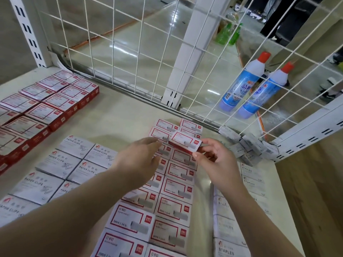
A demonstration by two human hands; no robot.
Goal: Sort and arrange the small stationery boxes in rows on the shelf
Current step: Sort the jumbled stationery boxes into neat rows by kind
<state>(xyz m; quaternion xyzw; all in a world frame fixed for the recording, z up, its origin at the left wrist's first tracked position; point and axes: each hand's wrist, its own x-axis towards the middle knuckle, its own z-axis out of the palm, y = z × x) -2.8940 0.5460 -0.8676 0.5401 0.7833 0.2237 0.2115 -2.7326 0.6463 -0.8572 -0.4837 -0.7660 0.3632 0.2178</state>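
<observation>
A small red-and-white staple box (185,141) is held above the shelf (120,112). My right hand (213,156) pinches its near right end. My left hand (139,156) hovers flat over the two long rows of matching red-and-white boxes (174,206), fingertips close to the held box's left end. Those rows run from the front edge toward the wire grid. White paper clip boxes (61,164) lie in rows on the left, and white staples boxes (228,229) form a column on the right.
Red paper clip boxes (46,101) fill the far left. A loose heap of grey staple boxes (246,145) sits in the right back corner. A white wire grid (148,52) backs the shelf; two blue bottles (256,86) hang beyond it.
</observation>
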